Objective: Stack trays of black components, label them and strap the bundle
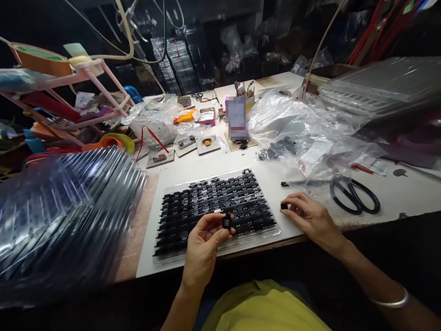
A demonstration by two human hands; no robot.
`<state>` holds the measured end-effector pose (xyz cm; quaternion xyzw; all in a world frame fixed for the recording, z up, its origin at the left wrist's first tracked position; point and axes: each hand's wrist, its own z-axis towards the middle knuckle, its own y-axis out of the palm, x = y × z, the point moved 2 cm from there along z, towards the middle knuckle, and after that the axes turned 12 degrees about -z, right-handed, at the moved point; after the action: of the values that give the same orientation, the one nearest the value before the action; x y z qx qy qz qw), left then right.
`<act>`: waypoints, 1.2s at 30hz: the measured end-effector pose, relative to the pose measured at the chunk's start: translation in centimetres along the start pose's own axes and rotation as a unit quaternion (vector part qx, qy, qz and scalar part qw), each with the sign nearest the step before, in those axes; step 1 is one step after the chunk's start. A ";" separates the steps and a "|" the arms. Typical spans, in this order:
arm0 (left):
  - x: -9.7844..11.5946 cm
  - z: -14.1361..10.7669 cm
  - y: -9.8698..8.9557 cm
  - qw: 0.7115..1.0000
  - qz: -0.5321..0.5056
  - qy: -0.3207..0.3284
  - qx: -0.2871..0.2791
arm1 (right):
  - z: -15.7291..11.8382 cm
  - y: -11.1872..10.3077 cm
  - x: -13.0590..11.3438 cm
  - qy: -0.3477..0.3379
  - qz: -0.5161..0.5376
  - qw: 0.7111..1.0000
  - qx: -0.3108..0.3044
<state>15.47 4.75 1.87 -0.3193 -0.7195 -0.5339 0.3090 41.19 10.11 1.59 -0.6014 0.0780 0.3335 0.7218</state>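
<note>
Between the thumb and fingers of my left hand [206, 241] is a small black plastic part [226, 221] with pale lines on its face. That hand is over the front edge of a clear plastic tray [272, 233] filled with rows of similar black parts [206, 197]. To the right of the tray, my right hand [312, 218] pinches a small black block [284, 206] just above the white tabletop. A small dark strip [284, 184] lies beyond the right fingertips.
Stacked clear trays [86, 197] stand at the left. Black-handled scissors [354, 195] lie at the right, near crumpled plastic bags [296, 124]. A pink rack [86, 87] rises at the back left. Behind the tray are a blurred-out upright screen [236, 117] and small square pads [208, 144].
</note>
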 end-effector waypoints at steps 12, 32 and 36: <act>-2.0 -1.2 0.7 0.999 -0.009 -0.021 -0.040 | -0.5 3.0 -9.4 -0.047 0.269 0.960 0.055; -1.6 -1.5 0.9 0.995 0.060 0.058 -0.062 | -1.2 3.4 -9.6 -0.035 0.309 0.949 0.047; -1.7 -1.5 1.0 0.995 0.061 0.051 -0.057 | -1.2 3.5 -9.6 -0.038 0.305 0.950 0.050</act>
<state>17.45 3.30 1.46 -0.3521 -0.6499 -0.5699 0.3589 32.22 5.46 3.37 -0.4992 0.2473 0.5560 0.6169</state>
